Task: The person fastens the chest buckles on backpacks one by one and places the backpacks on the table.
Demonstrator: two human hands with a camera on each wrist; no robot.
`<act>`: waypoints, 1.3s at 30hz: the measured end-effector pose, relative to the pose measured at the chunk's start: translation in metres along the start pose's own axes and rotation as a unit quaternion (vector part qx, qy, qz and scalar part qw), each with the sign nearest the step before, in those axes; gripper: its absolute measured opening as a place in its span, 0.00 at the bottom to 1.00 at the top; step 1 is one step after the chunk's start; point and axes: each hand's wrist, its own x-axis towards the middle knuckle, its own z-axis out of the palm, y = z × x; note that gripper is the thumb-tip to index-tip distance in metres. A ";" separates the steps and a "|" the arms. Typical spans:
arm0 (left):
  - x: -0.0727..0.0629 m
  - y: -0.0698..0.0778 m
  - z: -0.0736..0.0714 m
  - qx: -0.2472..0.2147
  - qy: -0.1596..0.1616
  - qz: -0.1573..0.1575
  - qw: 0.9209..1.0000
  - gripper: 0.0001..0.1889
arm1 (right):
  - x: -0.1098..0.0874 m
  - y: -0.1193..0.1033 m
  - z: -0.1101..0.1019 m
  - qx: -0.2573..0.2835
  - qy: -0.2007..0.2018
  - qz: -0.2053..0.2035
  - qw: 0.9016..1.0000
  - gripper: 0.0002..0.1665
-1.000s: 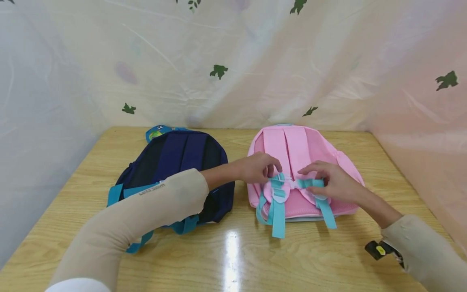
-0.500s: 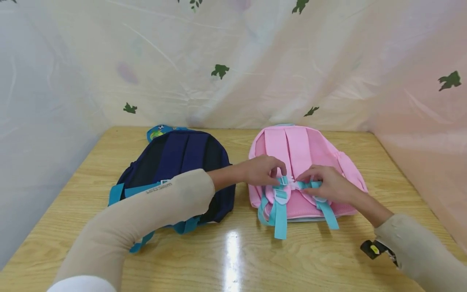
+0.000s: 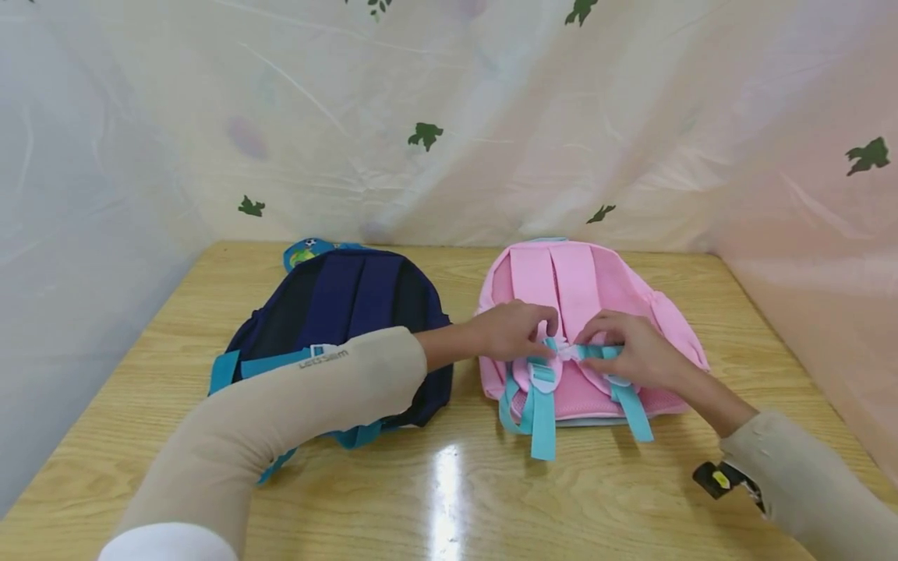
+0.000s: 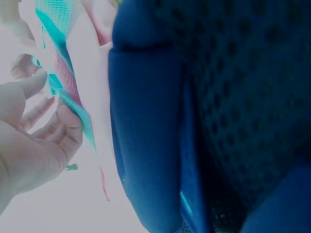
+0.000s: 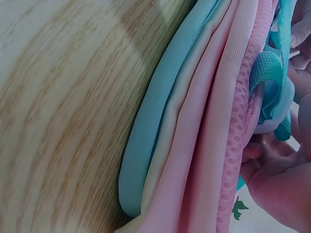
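Observation:
A pink backpack (image 3: 577, 288) lies with its shoulder straps facing up. A turquoise strap (image 3: 609, 352) with a small pale pink buckle (image 3: 567, 353) at its middle joins the two shoulder straps. Coming from the left, my left hand (image 3: 515, 331) pinches the buckle's left side with thumb and forefinger. My right hand (image 3: 634, 351) pinches the strap on the other side of the buckle. In the left wrist view, fingers of the left hand (image 4: 39, 131) are by the turquoise webbing. The right hand (image 5: 286, 179) shows beyond the pink mesh in the right wrist view; its fingertips are partly hidden.
A dark blue backpack (image 3: 375, 292) with blue webbing lies on the left, under my left forearm. Behind it a blue printed piece (image 3: 305, 253) sticks out. Loose turquoise strap ends (image 3: 543, 428) hang onto the wooden table (image 3: 365, 506). A pale curtain (image 3: 316, 117) encloses the table's back and sides.
My left hand has shifted slightly right, its fingers closing in on the buckle. The right hand's finger and thumb have drawn in towards the buckle. The backpacks stay where they were.

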 end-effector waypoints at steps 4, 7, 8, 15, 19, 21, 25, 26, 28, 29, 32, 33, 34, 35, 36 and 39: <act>-0.001 -0.001 0.000 -0.001 0.003 -0.003 1.000 0.12 | 0.000 0.000 -0.001 0.011 0.012 -0.003 1.000 0.14; -0.002 -0.003 0.000 -0.002 0.004 -0.001 1.000 0.12 | -0.001 0.000 -0.001 0.015 0.015 0.016 1.000 0.13; -0.002 -0.003 -0.001 -0.003 0.004 0.000 1.000 0.12 | -0.002 0.000 -0.002 0.015 0.014 0.023 1.000 0.13; -0.004 -0.003 -0.002 -0.006 0.007 -0.002 1.000 0.13 | -0.002 -0.001 -0.003 0.020 0.009 0.035 0.999 0.13; -0.004 -0.004 -0.001 -0.010 0.016 0.003 1.000 0.13 | -0.003 0.001 -0.002 0.025 0.020 0.017 0.999 0.14; -0.004 -0.005 -0.001 -0.014 0.018 0.006 1.000 0.13 | -0.005 0.002 -0.002 0.026 0.030 0.007 0.999 0.15; -0.005 -0.005 0.000 -0.025 0.021 0.007 0.999 0.12 | -0.006 0.004 0.000 0.025 0.050 -0.010 0.998 0.16; -0.005 -0.005 0.000 -0.027 0.022 0.007 0.999 0.12 | -0.007 0.004 0.000 0.025 0.053 -0.012 0.998 0.16; -0.005 -0.005 0.000 -0.031 0.024 0.007 0.999 0.12 | -0.007 0.003 0.000 0.026 0.059 -0.015 0.998 0.16; -0.006 -0.006 0.000 -0.033 0.025 0.007 0.999 0.12 | -0.007 0.003 0.000 0.027 0.062 -0.016 0.998 0.16; -0.007 -0.006 0.000 -0.035 0.027 0.008 0.999 0.12 | -0.008 0.002 -0.001 0.032 0.068 -0.018 0.997 0.17; -0.007 -0.006 0.000 -0.035 0.027 0.009 0.999 0.12 | -0.008 0.002 -0.001 0.033 0.070 -0.019 0.997 0.16; -0.008 -0.006 0.000 -0.035 0.028 0.009 0.999 0.12 | -0.008 0.002 -0.001 0.034 0.071 -0.021 0.997 0.16; -0.008 -0.006 0.000 -0.036 0.029 0.009 0.999 0.12 | -0.008 0.002 -0.001 0.034 0.073 -0.022 0.996 0.16; -0.008 -0.006 0.000 -0.036 0.031 0.010 0.999 0.12 | -0.008 0.001 -0.001 0.033 0.076 -0.024 0.996 0.16; -0.009 -0.006 0.000 -0.041 0.036 0.013 0.998 0.12 | -0.008 0.001 -0.002 0.028 0.083 -0.027 0.996 0.15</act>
